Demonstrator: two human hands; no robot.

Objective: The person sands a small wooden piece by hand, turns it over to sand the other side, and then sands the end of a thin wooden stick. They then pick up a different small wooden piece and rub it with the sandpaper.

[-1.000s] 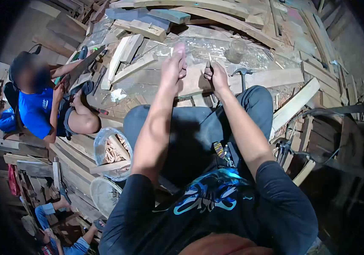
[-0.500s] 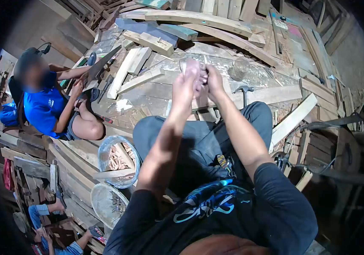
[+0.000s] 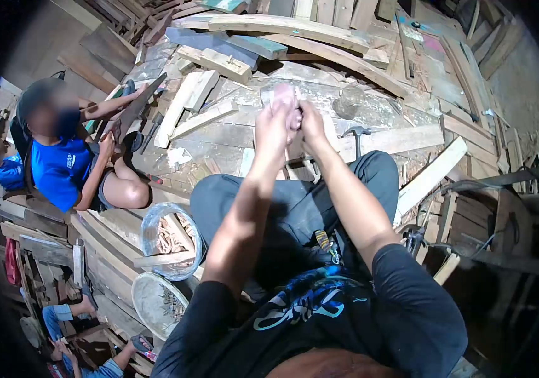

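Observation:
My left hand (image 3: 275, 123) is closed around a pale pinkish piece (image 3: 284, 93), whose top shows above the fingers. Glare and blur hide its exact kind. Close on the right, my right hand (image 3: 310, 121) has its fingers curled against the left one; what they grip is hidden. Both hands are held together above my crossed legs. A claw hammer (image 3: 357, 133) lies just right of my right hand, near my knee. Behind it stands a clear glass jar (image 3: 347, 102).
A co-worker in a blue shirt (image 3: 61, 170) sits at left with a handsaw (image 3: 140, 104). Two buckets, one with wood scraps (image 3: 148, 230) and one with nails (image 3: 140, 291), stand by my left leg. Curved timbers (image 3: 288, 25) lie ahead. Another person's legs (image 3: 61, 313) show lower left.
My hands have shifted a little, and the pinkish piece now shows higher above my fingers. The co-worker's saw and arm have moved slightly. The whole view has shifted a little.

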